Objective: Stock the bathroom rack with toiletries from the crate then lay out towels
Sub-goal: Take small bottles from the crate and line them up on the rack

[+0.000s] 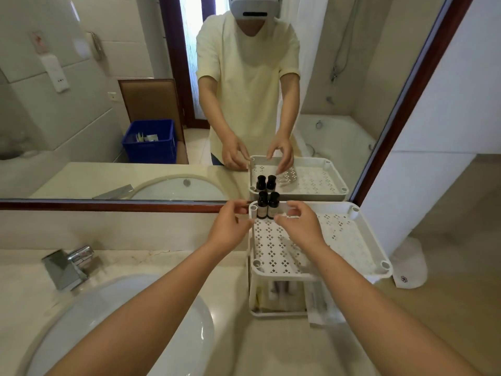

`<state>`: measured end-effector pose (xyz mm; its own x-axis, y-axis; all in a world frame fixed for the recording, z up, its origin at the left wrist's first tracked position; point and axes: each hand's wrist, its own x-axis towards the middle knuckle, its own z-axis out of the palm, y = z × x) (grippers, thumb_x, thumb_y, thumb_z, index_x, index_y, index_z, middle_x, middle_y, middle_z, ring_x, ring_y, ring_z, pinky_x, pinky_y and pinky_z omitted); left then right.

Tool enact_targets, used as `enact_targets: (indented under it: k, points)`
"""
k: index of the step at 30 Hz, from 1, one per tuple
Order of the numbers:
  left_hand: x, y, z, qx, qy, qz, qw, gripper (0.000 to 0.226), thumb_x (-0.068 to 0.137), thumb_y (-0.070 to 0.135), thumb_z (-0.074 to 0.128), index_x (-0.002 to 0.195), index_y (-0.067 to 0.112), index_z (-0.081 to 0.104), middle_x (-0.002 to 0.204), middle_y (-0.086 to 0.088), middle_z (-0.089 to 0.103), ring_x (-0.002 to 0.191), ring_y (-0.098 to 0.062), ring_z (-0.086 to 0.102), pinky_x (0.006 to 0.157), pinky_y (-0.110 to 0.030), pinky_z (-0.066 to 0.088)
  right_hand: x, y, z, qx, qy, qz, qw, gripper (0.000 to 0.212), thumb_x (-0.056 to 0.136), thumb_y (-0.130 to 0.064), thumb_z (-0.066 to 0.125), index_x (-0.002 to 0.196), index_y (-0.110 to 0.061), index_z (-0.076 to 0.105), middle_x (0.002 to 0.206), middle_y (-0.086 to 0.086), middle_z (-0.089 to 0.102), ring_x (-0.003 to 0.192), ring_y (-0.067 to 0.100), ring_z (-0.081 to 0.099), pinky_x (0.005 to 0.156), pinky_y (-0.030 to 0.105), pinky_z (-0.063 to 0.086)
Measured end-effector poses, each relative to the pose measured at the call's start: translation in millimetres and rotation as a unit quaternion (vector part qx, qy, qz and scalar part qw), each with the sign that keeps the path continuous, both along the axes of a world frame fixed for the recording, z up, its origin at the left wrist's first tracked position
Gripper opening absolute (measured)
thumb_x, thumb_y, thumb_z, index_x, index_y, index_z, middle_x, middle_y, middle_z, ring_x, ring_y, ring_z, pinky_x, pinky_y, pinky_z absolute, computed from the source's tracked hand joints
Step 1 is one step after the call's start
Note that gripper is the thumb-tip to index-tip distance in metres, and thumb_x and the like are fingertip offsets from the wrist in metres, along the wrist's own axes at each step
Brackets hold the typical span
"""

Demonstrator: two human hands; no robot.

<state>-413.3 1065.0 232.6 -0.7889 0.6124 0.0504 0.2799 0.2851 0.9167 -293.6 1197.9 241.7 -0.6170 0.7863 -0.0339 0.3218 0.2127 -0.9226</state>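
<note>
Two small dark bottles [267, 205] stand side by side in the far left corner of the white rack's top tray [352, 240], right by the mirror [108, 104]. The left hand [229, 226] pinches the tray's corner post. The right hand [301, 223] pinches a small clear thing I cannot make out, just beside the bottles.

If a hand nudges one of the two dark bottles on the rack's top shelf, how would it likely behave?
The bottles are narrow and upright, so one would probably tip rather than slide. They stand touching, so a knocked one may take its neighbour down. The shelf is perforated, which might catch a base edge. They look small, so likely light.
</note>
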Motion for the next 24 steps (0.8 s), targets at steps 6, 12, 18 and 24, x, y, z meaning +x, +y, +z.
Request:
enact_targets:
  k: [6,12,18,24]
  points:
    - [29.7,-73.9,7.5,0.06,-0.082,0.003,0.995,0.034,0.086,0.019,0.069,0.116,0.022,0.055,0.103,0.004,0.06,0.093,-0.013,0.059,0.074,-0.022,0.046,23.2,-75.9,7.5,-0.028,0.02,0.02,0.999,0.038,0.081,-0.024,0.074,0.117,-0.022,0.061,0.108,-0.006,0.062,0.096,0.009,0.061,0.086,0.035,0.055]
    - [52.9,-160.4,5.6,0.082,-0.131,0.019,0.988,0.033,0.087,0.018,0.067,0.117,0.022,0.055,0.106,0.002,0.062,0.089,-0.012,0.061,0.076,-0.028,0.051,38.5,-165.2,8.5,-0.043,0.042,0.057,0.997,0.033,0.081,-0.022,0.073,0.112,-0.021,0.062,0.102,-0.003,0.063,0.098,0.015,0.062,0.088,0.04,0.055]
    - [68.0,-243.1,-1.6,0.084,-0.148,0.059,0.984,0.029,0.09,0.019,0.064,0.117,0.024,0.056,0.108,0.002,0.062,0.091,-0.013,0.063,0.073,-0.025,0.051,41.7,-240.3,-0.3,-0.061,-0.003,0.124,0.99,0.038,0.082,-0.026,0.072,0.118,-0.023,0.059,0.108,-0.001,0.062,0.098,0.012,0.061,0.09,0.038,0.054]
    - [76.4,-323.8,-5.4,0.087,-0.143,0.152,0.974,0.027,0.092,0.018,0.061,0.117,0.022,0.056,0.106,0.002,0.062,0.09,-0.012,0.062,0.071,-0.024,0.05,26.9,-304.3,-3.4,-0.055,-0.042,0.24,0.968,0.045,0.081,-0.026,0.073,0.122,-0.021,0.056,0.114,0.0,0.059,0.097,0.012,0.059,0.082,0.026,0.049]
